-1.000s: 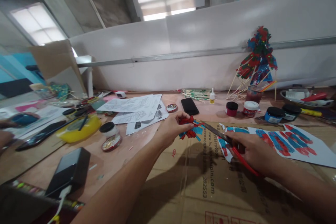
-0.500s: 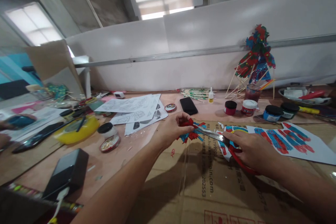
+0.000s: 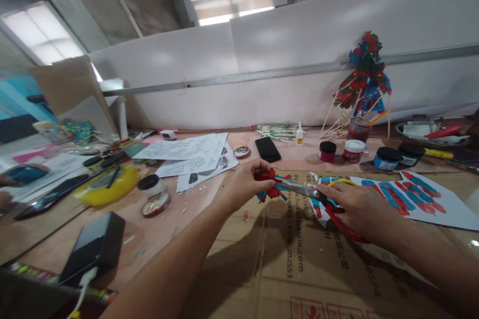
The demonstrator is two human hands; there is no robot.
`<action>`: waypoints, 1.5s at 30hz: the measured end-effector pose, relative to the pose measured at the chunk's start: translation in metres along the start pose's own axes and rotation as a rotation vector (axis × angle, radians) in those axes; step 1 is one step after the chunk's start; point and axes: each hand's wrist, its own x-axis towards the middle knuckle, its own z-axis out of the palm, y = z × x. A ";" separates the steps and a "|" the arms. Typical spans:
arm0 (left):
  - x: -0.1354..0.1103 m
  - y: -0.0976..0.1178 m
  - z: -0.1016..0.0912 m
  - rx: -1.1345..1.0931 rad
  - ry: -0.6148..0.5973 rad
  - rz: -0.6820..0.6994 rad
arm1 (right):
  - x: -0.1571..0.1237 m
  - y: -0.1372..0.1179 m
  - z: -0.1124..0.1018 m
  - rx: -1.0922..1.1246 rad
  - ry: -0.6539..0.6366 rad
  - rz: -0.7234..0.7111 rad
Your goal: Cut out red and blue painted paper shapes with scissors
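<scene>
My left hand [image 3: 245,183] pinches a small red and blue painted paper cutout [image 3: 276,188] above the flattened cardboard [image 3: 299,269]. My right hand [image 3: 357,209] grips red-handled scissors [image 3: 310,193], fingers through the loops, with the metal blades pointing left into the cutout. Under and beyond my right hand lies a white sheet painted with red and blue shapes [image 3: 404,199].
Paint jars [image 3: 354,150] and a glue bottle [image 3: 299,134] stand at the back, by a black phone [image 3: 268,149] and printed line drawings [image 3: 194,152]. A painted figure on sticks [image 3: 364,82] leans on the wall. A yellow dish [image 3: 108,184] and black box [image 3: 95,246] sit left.
The scissors have moved left and their blades have reached the cutout. My left hand has stayed nearly where it was, still pinching the paper.
</scene>
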 end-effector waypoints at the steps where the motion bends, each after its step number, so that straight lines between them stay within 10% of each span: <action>1: 0.000 0.000 0.000 -0.004 -0.003 0.002 | 0.000 0.000 0.000 -0.009 -0.006 0.003; 45: -0.001 0.003 0.001 -0.130 -0.114 -0.098 | 0.001 0.008 0.000 -0.080 -0.058 -0.042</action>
